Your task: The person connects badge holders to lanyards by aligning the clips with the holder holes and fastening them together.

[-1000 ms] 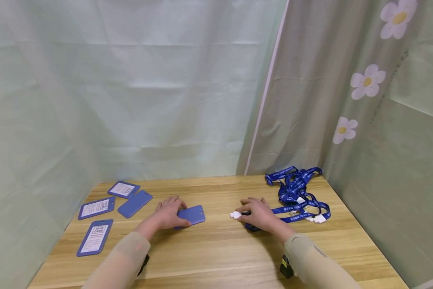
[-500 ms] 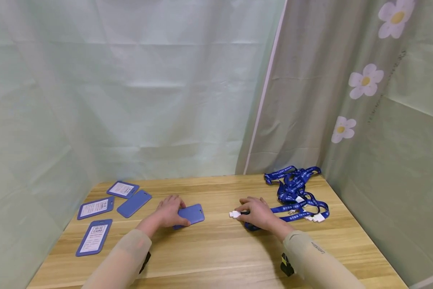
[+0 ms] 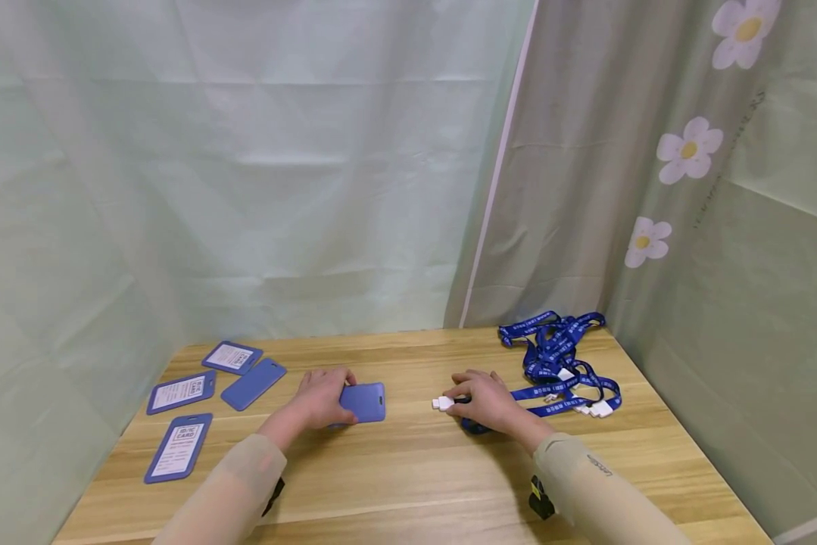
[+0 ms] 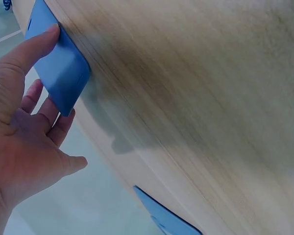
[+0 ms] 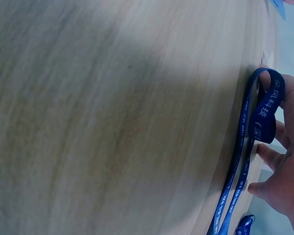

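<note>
My left hand (image 3: 321, 399) grips a blue badge holder (image 3: 365, 403) by its left end, in the middle of the table. Thumb on the near edge and fingers on the far edge, it holds the plain blue face up, slot end to the right. The left wrist view shows the holder (image 4: 63, 73) close over the wood. To the right, my right hand (image 3: 488, 400) pinches the white plastic clip (image 3: 442, 404) of a dark blue lanyard, the clip pointing left at the holder. In the right wrist view, the lanyard strap (image 5: 267, 110) loops beside the thumb.
On the left lie several other blue badge holders, one plain side up (image 3: 254, 384), another with its white card (image 3: 179, 448) showing. A tangle of blue lanyards (image 3: 556, 344) with white clips lies at the back right. Curtains (image 3: 313, 189) hang behind the wooden table (image 3: 408, 484).
My left hand has turned the badge holder slightly clockwise, so its slot end now points more squarely right. The right hand and lanyard clip stay almost where they were.
</note>
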Tool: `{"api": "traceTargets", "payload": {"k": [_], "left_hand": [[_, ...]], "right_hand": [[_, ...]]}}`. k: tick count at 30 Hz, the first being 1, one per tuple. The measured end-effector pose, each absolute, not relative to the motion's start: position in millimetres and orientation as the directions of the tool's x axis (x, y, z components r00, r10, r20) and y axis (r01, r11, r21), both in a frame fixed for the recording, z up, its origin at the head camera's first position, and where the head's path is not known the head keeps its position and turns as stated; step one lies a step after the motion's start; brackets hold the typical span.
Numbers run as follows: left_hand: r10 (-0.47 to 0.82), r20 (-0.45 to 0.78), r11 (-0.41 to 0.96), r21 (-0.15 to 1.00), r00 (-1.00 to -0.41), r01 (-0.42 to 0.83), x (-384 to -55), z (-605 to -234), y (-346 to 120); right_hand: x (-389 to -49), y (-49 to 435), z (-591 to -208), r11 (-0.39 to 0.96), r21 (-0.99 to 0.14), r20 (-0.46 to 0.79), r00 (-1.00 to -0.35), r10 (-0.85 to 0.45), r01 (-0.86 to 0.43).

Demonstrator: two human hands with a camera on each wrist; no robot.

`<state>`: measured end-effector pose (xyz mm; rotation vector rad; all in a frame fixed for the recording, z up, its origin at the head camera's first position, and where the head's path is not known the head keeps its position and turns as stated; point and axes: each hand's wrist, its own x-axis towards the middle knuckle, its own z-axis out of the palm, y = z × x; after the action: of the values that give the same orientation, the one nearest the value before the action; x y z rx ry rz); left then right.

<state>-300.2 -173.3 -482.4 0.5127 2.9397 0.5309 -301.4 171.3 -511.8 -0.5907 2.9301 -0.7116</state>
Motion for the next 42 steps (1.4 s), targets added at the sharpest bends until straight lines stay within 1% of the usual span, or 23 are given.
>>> {"api": "traceTargets", "payload": {"k": [9, 16, 22, 30, 36, 42], "left_hand": [[0.402, 0.014, 0.858, 0.344, -0.916, 0.381, -303, -480, -178], [0.404, 0.013, 0.847, 0.373, -0.915, 0.379, -305, -471, -178], [0.425, 0.119, 0.841, 0.313, -0.897, 0.440, -307, -467, -177], [0.419, 0.254, 0.854, 0.217, -0.872, 0.473, -302, -472, -175], [0.421, 0.311, 0.857, 0.173, -0.852, 0.486, -297, -484, -174], [0.453, 0.322, 0.834, 0.177, -0.831, 0.523, -286, -493, -172]], "right_hand": [[-301, 172, -512, 0.817, -0.460, 0.024, -0.924, -0.381, -0.349], [-301, 172, -511, 0.819, -0.458, 0.019, -0.925, -0.380, -0.346], [-301, 172, -511, 0.820, -0.465, 0.013, -0.929, -0.370, -0.333], [-301, 172, -513, 0.816, -0.471, 0.017, -0.928, -0.373, -0.337], [-301, 171, -513, 0.813, -0.472, 0.021, -0.926, -0.376, -0.340], [-300, 171, -511, 0.816, -0.475, 0.011, -0.930, -0.368, -0.329]]}}
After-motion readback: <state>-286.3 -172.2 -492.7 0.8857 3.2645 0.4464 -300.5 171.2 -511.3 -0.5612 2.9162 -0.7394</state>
